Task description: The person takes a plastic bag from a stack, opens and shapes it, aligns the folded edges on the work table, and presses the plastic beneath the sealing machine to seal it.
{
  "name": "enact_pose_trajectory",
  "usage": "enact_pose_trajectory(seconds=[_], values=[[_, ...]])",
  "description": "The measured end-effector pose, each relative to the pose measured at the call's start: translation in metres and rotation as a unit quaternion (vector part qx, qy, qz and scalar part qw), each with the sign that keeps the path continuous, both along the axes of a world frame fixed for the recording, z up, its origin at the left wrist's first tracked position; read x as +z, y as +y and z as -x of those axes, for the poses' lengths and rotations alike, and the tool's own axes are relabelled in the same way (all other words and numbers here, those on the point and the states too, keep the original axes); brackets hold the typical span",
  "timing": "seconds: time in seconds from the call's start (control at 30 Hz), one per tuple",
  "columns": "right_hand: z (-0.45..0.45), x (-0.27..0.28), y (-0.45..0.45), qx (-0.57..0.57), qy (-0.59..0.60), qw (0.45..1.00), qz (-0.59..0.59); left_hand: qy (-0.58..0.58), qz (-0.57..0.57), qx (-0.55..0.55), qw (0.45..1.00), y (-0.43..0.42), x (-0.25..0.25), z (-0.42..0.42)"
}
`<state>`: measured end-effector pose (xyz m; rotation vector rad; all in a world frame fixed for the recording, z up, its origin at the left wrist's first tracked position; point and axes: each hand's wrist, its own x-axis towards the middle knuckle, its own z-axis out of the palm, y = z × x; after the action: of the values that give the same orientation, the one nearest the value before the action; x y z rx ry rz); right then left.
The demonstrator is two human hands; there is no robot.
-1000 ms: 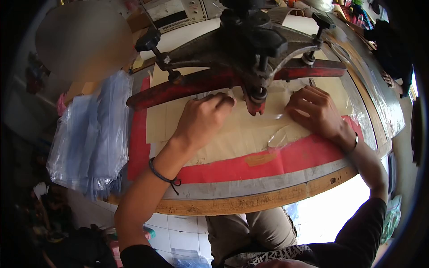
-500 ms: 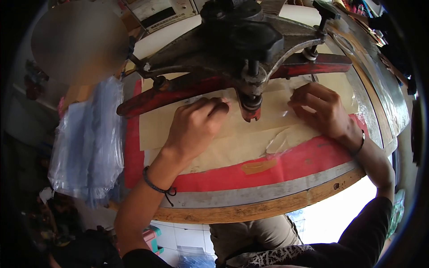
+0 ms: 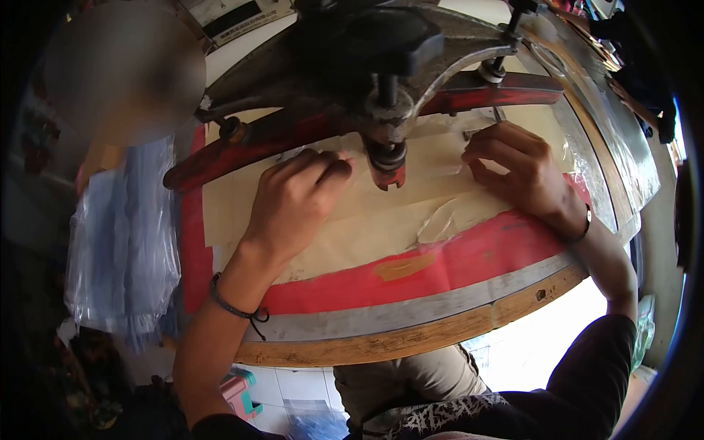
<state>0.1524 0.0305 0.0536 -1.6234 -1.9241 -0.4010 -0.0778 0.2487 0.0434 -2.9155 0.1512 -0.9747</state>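
Note:
My left hand (image 3: 293, 199) is closed, its thumb and fingers pinched at the edge of a clear plastic sheet (image 3: 433, 167) lying under a heavy machine press. My right hand (image 3: 519, 167) grips the other side of this sheet, fingers curled, thumb tip partly hidden. Between the hands the notched red end (image 3: 389, 178) of the press hangs down. Its long red bar (image 3: 257, 143) runs across just beyond both hands. Beneath them is a tan sheet (image 3: 337, 257), spread over a red sheet (image 3: 477, 249). The plastic is see-through, so its outline is hard to follow.
A clear plastic scrap (image 3: 438, 222) lies nearer me, by a brown patch (image 3: 403, 267). Plastic bags (image 3: 125, 235) are stacked at left. The table's wooden edge (image 3: 411, 339) runs in front of me. Another person's hand (image 3: 631, 101) shows at far right.
The view has shifted slightly, so the press and table sit a little further left in the picture. Both hands keep nearly the same pose over the sheet.

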Motion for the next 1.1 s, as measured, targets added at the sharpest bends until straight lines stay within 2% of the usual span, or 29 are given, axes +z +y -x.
enact_pose_trajectory(seconds=[0.67,1.0,1.1], values=[[0.004,0.001,0.003,-0.007,0.019,0.999,0.033,-0.033,-0.057,0.024,0.998,-0.003,-0.008,-0.002],[0.009,0.002,0.001,-0.051,0.036,0.996,0.058,0.001,-0.099,0.062,0.993,-0.012,-0.001,0.000],[0.005,0.002,-0.003,-0.021,0.005,0.999,0.050,-0.014,-0.099,0.047,0.994,-0.011,-0.002,-0.001]])
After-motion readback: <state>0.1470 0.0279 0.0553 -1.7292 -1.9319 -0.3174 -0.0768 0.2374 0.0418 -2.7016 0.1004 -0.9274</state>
